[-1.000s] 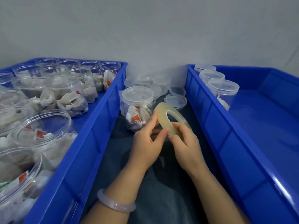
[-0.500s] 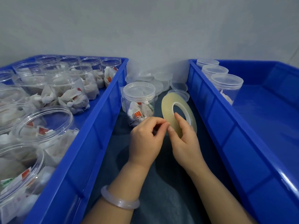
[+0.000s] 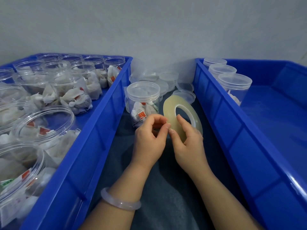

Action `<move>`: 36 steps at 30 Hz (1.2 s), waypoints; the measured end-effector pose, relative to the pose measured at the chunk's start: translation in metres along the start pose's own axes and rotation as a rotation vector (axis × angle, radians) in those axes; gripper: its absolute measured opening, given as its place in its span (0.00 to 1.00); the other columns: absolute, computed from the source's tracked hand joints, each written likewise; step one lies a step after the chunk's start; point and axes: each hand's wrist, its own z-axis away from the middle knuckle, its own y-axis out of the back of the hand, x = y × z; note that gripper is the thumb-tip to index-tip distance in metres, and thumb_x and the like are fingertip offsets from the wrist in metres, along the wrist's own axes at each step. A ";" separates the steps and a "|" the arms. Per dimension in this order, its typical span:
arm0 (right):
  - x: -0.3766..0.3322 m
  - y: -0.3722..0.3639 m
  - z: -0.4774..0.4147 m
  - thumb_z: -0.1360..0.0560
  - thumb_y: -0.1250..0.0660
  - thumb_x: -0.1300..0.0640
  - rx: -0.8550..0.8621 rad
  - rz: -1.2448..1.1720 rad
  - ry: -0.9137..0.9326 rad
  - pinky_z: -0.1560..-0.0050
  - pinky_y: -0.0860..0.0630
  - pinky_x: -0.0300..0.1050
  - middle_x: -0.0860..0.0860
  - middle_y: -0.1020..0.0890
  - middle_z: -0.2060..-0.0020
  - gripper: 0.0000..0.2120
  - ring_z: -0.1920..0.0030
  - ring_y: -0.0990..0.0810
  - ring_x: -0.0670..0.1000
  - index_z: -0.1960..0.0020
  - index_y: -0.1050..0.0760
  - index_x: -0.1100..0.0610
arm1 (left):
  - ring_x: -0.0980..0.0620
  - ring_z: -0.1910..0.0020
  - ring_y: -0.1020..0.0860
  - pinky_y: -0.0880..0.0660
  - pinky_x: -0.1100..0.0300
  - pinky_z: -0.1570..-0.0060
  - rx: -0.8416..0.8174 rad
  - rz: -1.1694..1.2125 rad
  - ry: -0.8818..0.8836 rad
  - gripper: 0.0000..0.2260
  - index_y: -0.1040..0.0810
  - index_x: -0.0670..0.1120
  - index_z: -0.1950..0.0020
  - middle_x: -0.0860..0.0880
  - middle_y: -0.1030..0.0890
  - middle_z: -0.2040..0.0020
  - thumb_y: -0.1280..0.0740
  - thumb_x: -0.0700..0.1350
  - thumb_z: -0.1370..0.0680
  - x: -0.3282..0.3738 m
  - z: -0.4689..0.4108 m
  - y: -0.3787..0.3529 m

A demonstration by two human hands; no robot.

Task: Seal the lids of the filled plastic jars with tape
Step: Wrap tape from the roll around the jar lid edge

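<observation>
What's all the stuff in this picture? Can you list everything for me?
left bin: one, blue, left side
open jars: many, clear, filled with white sachets, in left bin
right bin: one, blue, right side
lidded jars: three, clear, far corner of right bin
jar with lid: one, clear, between the bins
loose lids: several, clear, behind that jar
tape roll: one, pale yellowish, beside that jar
cloth: one, dark, between the bins
bracelet: one, pale, left wrist
left hand: pinches the roll's edge
right hand: holds the roll
</observation>
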 end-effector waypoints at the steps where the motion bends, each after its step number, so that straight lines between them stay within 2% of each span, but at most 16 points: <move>1: 0.000 0.000 0.000 0.22 0.36 0.55 0.005 -0.008 0.000 0.30 0.42 0.45 0.27 0.38 0.53 0.24 0.46 0.40 0.34 0.27 0.35 0.53 | 0.62 0.56 0.21 0.24 0.70 0.55 0.016 0.023 0.010 0.11 0.21 0.55 0.49 0.58 0.19 0.56 0.29 0.39 0.26 0.001 0.000 0.000; 3: -0.002 0.001 -0.002 0.22 0.35 0.56 0.005 -0.034 -0.002 0.29 0.39 0.51 0.28 0.36 0.53 0.25 0.43 0.36 0.39 0.27 0.35 0.55 | 0.62 0.54 0.19 0.24 0.69 0.52 0.053 0.047 0.006 0.14 0.20 0.53 0.45 0.59 0.18 0.55 0.28 0.38 0.27 0.002 0.000 -0.001; 5: -0.003 0.003 -0.002 0.23 0.34 0.58 -0.010 -0.067 -0.011 0.29 0.38 0.55 0.28 0.35 0.52 0.26 0.37 0.33 0.45 0.27 0.35 0.55 | 0.62 0.55 0.19 0.24 0.69 0.52 0.080 0.045 -0.019 0.13 0.19 0.49 0.46 0.59 0.18 0.55 0.27 0.37 0.28 0.002 0.000 -0.002; 8: -0.003 0.004 -0.002 0.23 0.35 0.61 -0.022 -0.105 -0.041 0.29 0.39 0.54 0.30 0.34 0.50 0.26 0.32 0.34 0.49 0.27 0.36 0.53 | 0.62 0.56 0.19 0.24 0.70 0.53 0.072 0.030 -0.037 0.08 0.16 0.46 0.51 0.58 0.17 0.57 0.26 0.37 0.29 0.001 0.000 -0.001; 12: -0.004 0.004 -0.001 0.22 0.36 0.60 -0.007 -0.102 -0.038 0.28 0.40 0.54 0.35 0.34 0.50 0.25 0.35 0.35 0.46 0.26 0.37 0.54 | 0.62 0.60 0.19 0.25 0.72 0.58 0.023 0.088 0.036 0.11 0.18 0.53 0.57 0.60 0.17 0.62 0.25 0.37 0.30 0.003 -0.001 0.001; 16: -0.005 0.004 -0.001 0.22 0.36 0.59 -0.039 -0.064 -0.028 0.28 0.41 0.54 0.39 0.33 0.46 0.26 0.33 0.35 0.48 0.26 0.38 0.53 | 0.62 0.61 0.20 0.26 0.71 0.59 -0.042 0.105 0.059 0.11 0.20 0.52 0.61 0.60 0.18 0.59 0.26 0.36 0.30 0.001 -0.002 0.001; 21: -0.005 0.003 -0.001 0.22 0.36 0.59 -0.024 -0.075 -0.022 0.29 0.40 0.54 0.37 0.32 0.51 0.26 0.36 0.33 0.47 0.26 0.38 0.54 | 0.59 0.60 0.19 0.23 0.68 0.58 -0.017 0.171 0.075 0.15 0.21 0.57 0.55 0.56 0.17 0.59 0.26 0.36 0.29 0.002 -0.001 0.000; 23: -0.005 0.002 0.000 0.22 0.35 0.59 -0.017 -0.056 -0.012 0.29 0.40 0.54 0.37 0.32 0.51 0.26 0.38 0.34 0.44 0.26 0.37 0.55 | 0.59 0.61 0.19 0.23 0.68 0.59 -0.018 0.182 0.096 0.14 0.20 0.57 0.57 0.56 0.17 0.60 0.26 0.36 0.29 0.001 -0.002 0.001; 28: -0.006 0.002 0.000 0.22 0.35 0.59 -0.028 -0.019 -0.020 0.28 0.42 0.54 0.41 0.32 0.47 0.26 0.35 0.34 0.48 0.26 0.37 0.54 | 0.57 0.63 0.20 0.22 0.63 0.59 -0.130 0.204 0.182 0.12 0.21 0.54 0.61 0.56 0.18 0.64 0.28 0.36 0.28 -0.002 -0.006 0.004; 33: -0.008 0.002 -0.001 0.22 0.35 0.59 -0.025 -0.048 -0.037 0.29 0.39 0.55 0.34 0.33 0.51 0.26 0.36 0.32 0.48 0.26 0.37 0.56 | 0.54 0.61 0.18 0.21 0.63 0.59 -0.019 0.241 0.141 0.14 0.20 0.54 0.55 0.53 0.17 0.60 0.26 0.35 0.30 0.001 -0.004 0.001; 36: -0.007 0.002 0.000 0.22 0.35 0.59 -0.029 -0.030 -0.031 0.29 0.40 0.56 0.36 0.33 0.52 0.26 0.40 0.33 0.45 0.26 0.37 0.56 | 0.56 0.61 0.17 0.22 0.67 0.58 0.015 0.258 0.121 0.14 0.17 0.54 0.56 0.56 0.15 0.62 0.26 0.34 0.30 0.001 -0.002 0.000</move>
